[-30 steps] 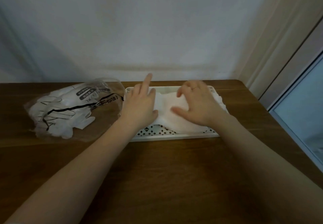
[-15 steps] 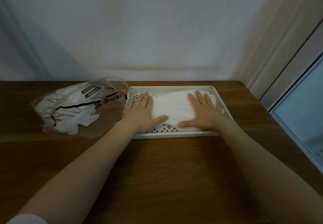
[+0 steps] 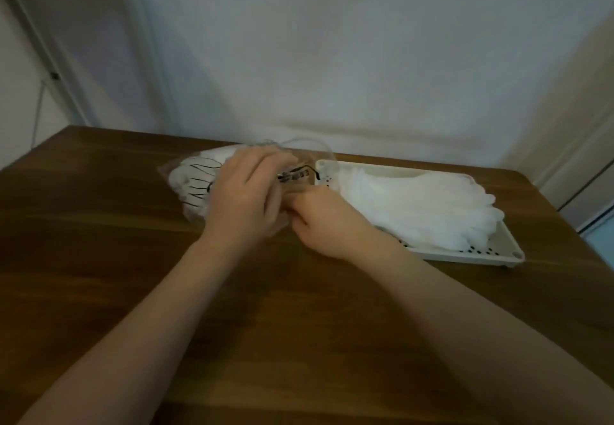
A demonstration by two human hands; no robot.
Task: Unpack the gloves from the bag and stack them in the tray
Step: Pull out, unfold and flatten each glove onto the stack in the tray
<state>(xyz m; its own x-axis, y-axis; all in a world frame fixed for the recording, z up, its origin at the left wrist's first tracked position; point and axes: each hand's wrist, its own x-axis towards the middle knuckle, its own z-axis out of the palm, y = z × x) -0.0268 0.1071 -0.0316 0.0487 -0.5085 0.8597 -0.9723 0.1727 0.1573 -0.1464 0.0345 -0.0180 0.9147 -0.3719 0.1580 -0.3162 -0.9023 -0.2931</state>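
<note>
On the bench (image 3: 133, 258), toward its far edge, we count one clear plastic bag (image 3: 196, 182), one white perforated tray (image 3: 465, 253), one stack of white gloves (image 3: 415, 205) lying in that tray, and two bare hands. More white gloves show through the bag's film; their number we cannot tell, as the film and the hands hide most of them. The bag lies just left of the tray, its open mouth toward the tray's left end and touching or nearly touching that rim. Left hand (image 3: 246, 192) lies over the bag's mouth end, fingers bent down over the film, its grip apparently closed on the plastic, though blur leaves the finger contact unclear. Right hand (image 3: 327, 222) sits at the near corner of the bag's mouth, fingers curled, pinching the film there. So the bagged gloves sit directly under and to the left of the left hand's grip, while the stacked gloves lie to the right of both hands, apart from them, with their fingertips reaching past the middle of the tray toward its right end. Wall (image 3: 332, 59) stands close behind bag and tray. Bench surface runs bare and wide on the near side and to the left of the bag; the tray's right end is near the bench's right edge.
</note>
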